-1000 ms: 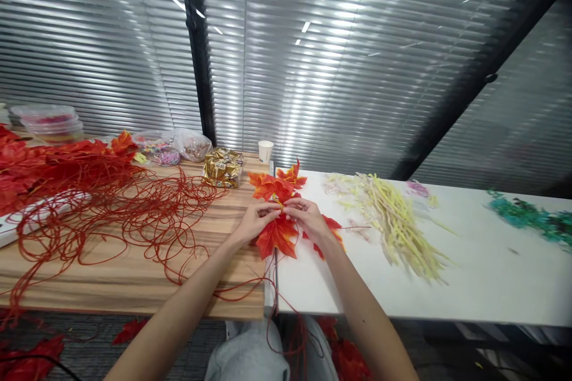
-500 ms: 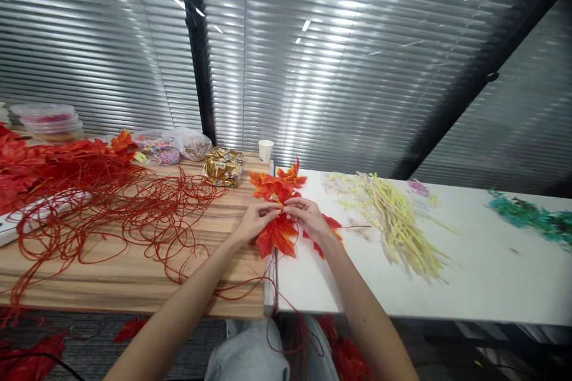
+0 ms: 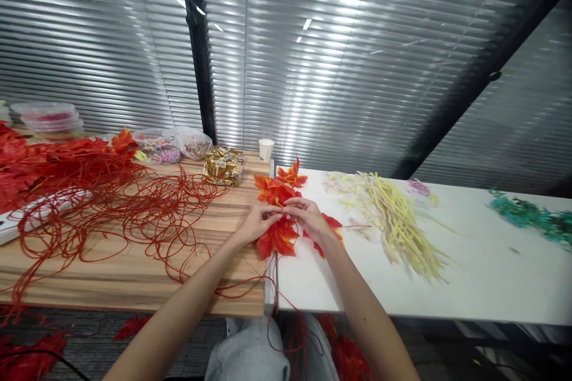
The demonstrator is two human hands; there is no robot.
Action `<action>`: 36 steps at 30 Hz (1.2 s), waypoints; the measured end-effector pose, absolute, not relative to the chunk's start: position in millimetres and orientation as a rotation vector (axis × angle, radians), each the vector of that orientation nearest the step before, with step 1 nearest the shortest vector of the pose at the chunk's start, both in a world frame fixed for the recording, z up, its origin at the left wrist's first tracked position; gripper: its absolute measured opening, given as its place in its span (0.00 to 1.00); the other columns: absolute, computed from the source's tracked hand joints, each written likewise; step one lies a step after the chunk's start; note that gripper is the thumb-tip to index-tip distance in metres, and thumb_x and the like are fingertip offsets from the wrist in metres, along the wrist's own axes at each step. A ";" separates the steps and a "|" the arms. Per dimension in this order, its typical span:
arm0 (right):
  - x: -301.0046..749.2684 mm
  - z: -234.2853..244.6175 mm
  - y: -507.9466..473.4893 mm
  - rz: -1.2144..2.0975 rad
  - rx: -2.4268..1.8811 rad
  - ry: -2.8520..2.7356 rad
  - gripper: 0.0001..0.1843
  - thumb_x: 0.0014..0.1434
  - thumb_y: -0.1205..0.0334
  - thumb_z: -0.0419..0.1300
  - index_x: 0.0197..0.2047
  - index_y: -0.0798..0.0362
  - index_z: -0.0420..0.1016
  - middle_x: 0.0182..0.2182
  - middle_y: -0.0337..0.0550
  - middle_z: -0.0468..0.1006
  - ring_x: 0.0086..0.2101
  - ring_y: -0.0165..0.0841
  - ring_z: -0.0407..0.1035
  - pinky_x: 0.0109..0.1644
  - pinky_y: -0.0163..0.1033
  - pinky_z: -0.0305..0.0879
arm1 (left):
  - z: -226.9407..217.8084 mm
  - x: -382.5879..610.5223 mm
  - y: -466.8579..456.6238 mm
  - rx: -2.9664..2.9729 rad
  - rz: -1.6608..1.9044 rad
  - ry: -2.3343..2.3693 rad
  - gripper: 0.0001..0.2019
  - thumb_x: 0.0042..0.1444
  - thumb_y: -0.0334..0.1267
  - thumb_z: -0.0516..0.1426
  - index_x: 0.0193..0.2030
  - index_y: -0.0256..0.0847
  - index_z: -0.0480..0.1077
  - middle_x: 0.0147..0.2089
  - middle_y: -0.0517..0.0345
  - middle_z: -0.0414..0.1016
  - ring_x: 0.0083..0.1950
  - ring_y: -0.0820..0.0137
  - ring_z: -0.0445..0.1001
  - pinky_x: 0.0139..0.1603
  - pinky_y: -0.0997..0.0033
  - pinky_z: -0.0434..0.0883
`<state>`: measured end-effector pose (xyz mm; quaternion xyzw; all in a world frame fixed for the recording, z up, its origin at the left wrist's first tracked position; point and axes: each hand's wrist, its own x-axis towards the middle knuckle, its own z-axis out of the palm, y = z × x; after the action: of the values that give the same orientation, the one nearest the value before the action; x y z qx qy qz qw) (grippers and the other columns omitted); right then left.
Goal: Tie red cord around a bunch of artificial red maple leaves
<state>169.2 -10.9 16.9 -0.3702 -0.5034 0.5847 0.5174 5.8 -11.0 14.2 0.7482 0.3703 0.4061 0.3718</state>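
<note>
Both hands meet over the seam between a wooden table [image 3: 134, 286] and a white table [image 3: 469, 274]. My left hand [image 3: 257, 221] and my right hand [image 3: 308, 217] pinch the same cluster of red-orange artificial maple leaves [image 3: 277, 237] where the stems join. More leaves of the cluster [image 3: 279, 186] stick up behind the fingers. A red string [image 3: 250, 286] trails from the cluster down toward my lap.
A tangle of red string and leaves [image 3: 89, 190] covers the wooden table's left. Plastic tubs [image 3: 49, 119], bagged beads [image 3: 179, 146], a gold packet [image 3: 222, 165] and a paper cup [image 3: 266, 149] stand at the back. Yellow sprigs [image 3: 397, 220] and green sprigs [image 3: 531, 217] lie on the white table.
The leaves behind the fingers have shifted slightly to the right. Both hands keep their pinch in the same place.
</note>
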 end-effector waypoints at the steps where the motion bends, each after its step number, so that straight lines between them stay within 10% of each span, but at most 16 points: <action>1: 169.3 16.6 -10.7 1.405 -0.893 -1.211 0.13 0.39 0.63 0.67 0.31 0.54 0.75 0.25 0.38 0.73 0.25 0.26 0.66 0.31 0.34 0.61 | 14.8 6.1 -11.4 1.920 1.038 0.954 0.11 0.51 0.37 0.55 0.38 0.36 0.74 0.36 0.51 0.77 0.37 0.68 0.71 0.39 0.69 0.67; 36: 169.2 3.5 -4.9 1.203 -0.997 -1.511 0.12 0.43 0.61 0.63 0.33 0.56 0.74 0.26 0.41 0.74 0.26 0.30 0.68 0.28 0.33 0.63 | 3.0 3.0 -8.1 2.271 0.886 1.034 0.12 0.54 0.33 0.51 0.40 0.38 0.73 0.35 0.55 0.77 0.30 0.72 0.70 0.34 0.75 0.64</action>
<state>169.2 -4.9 3.5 -0.4060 -0.6152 0.4899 0.4655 3.0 -8.1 3.0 0.8316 0.3788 0.3246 0.2441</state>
